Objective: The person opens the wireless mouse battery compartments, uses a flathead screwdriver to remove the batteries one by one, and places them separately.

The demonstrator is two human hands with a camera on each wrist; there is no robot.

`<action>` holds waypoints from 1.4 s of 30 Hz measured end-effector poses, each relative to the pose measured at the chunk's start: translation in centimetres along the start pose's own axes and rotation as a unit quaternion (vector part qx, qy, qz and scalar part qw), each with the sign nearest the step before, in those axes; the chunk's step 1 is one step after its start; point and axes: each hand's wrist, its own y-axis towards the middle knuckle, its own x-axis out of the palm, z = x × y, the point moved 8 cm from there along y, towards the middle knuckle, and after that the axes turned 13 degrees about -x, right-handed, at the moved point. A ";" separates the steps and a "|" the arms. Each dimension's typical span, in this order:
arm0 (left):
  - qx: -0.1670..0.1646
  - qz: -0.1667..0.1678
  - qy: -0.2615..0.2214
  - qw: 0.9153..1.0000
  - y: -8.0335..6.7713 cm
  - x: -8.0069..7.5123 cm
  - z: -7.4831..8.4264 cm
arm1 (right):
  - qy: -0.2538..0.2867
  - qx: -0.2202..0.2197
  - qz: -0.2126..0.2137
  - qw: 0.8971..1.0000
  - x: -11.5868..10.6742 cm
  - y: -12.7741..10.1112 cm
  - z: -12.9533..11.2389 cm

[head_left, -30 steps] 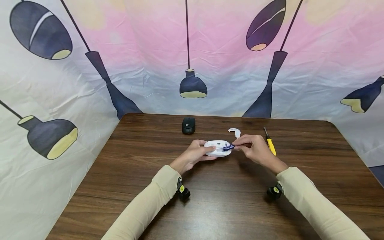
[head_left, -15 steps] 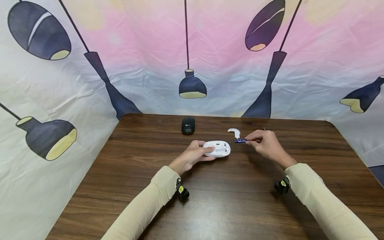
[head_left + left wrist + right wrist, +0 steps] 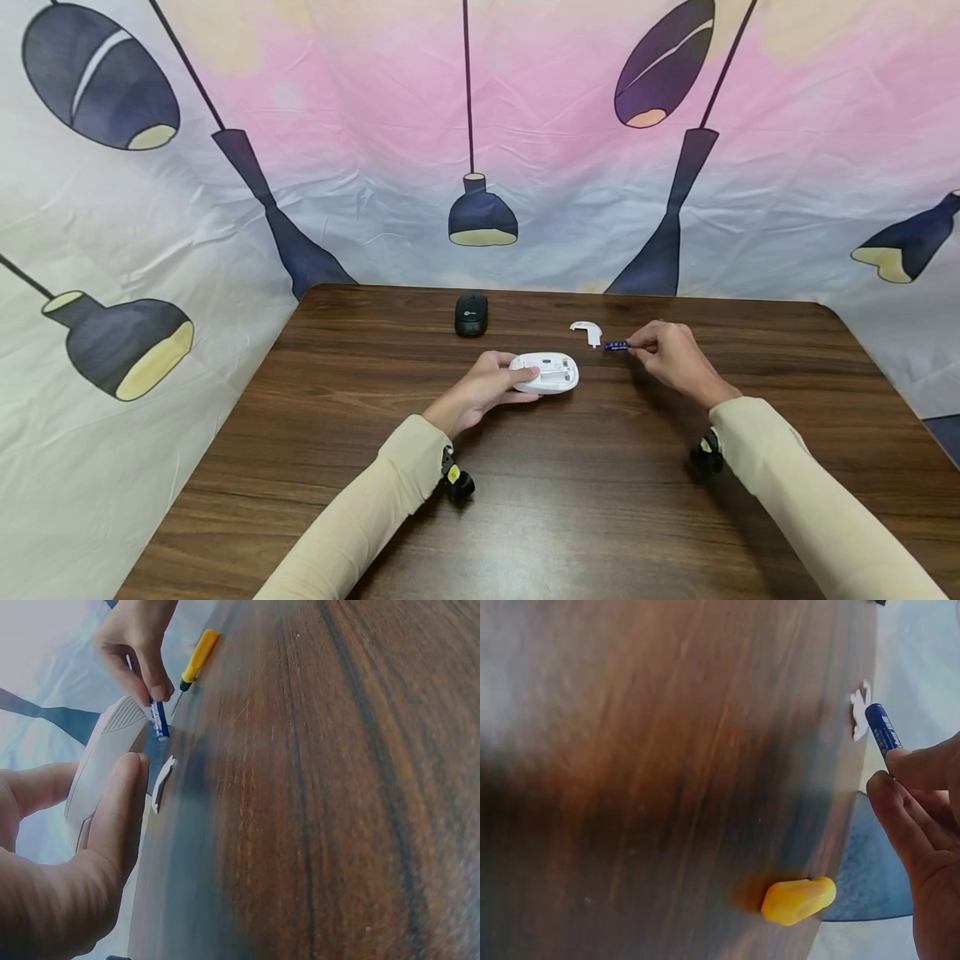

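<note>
A white computer mouse (image 3: 545, 372) lies upside down on the wooden table (image 3: 570, 500), its battery bay uncovered. My left hand (image 3: 487, 387) grips its left end, thumb and fingers curled round the white mouse (image 3: 97, 769). My right hand (image 3: 667, 354) pinches a small blue battery (image 3: 617, 346) by one end, low over the table to the right of the mouse. The battery (image 3: 883, 729) points toward the white battery cover (image 3: 587, 330), which lies flat just beyond it. The wrist views show the battery (image 3: 159, 720) and the cover (image 3: 162, 782) too.
A black mouse (image 3: 471, 314) sits at the table's far side. A yellow-handled screwdriver (image 3: 193, 661) lies by my right hand, hidden behind it in the head view; its handle (image 3: 799, 899) shows in the right wrist view. A printed curtain (image 3: 480, 142) surrounds the table.
My right hand lifted the blue battery out of the white mouse and carried it right, down near the cover. My left hand has stayed on the mouse.
</note>
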 end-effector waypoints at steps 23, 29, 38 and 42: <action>-0.005 -0.010 0.002 1.000 -0.2 0.6 -0.1 | -0.058 0.077 -0.136 0.986 1.4 0.4 3.9; -0.007 -0.010 0.003 1.000 0.1 0.6 -0.1 | -0.064 0.082 -0.148 0.983 1.5 0.5 4.2; -0.004 -0.004 -0.002 1.000 0.3 0.5 0.0 | -0.076 0.079 -0.151 0.982 1.6 0.6 4.1; -0.006 -0.001 -0.004 1.000 0.4 0.5 0.1 | -0.079 0.077 -0.148 0.983 1.6 0.7 4.2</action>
